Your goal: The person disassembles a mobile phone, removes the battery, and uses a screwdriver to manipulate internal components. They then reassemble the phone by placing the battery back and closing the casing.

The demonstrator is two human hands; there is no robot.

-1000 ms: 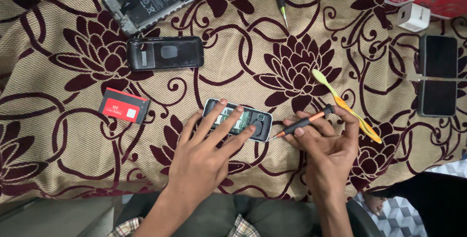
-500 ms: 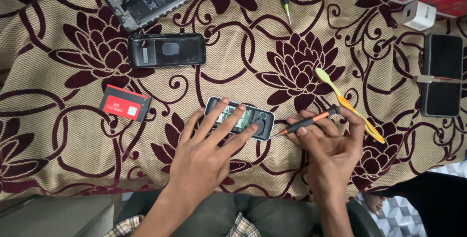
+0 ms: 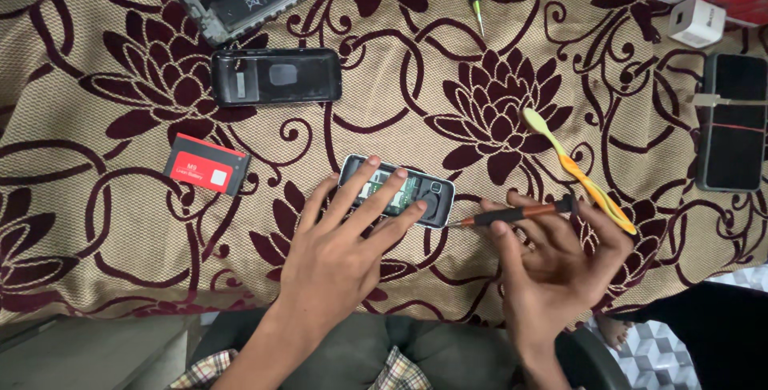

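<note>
Left hand lies flat, fingers spread, pinning the opened small phone to the floral cloth so it can't slide. Right hand pinches a screwdriver, tip at the phone's corner, probably on a screw. Red battery lies well left.

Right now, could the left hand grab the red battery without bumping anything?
Probably yes. The left hand rests on the small opened phone, and only bare patterned cloth lies between it and the red battery.
</note>
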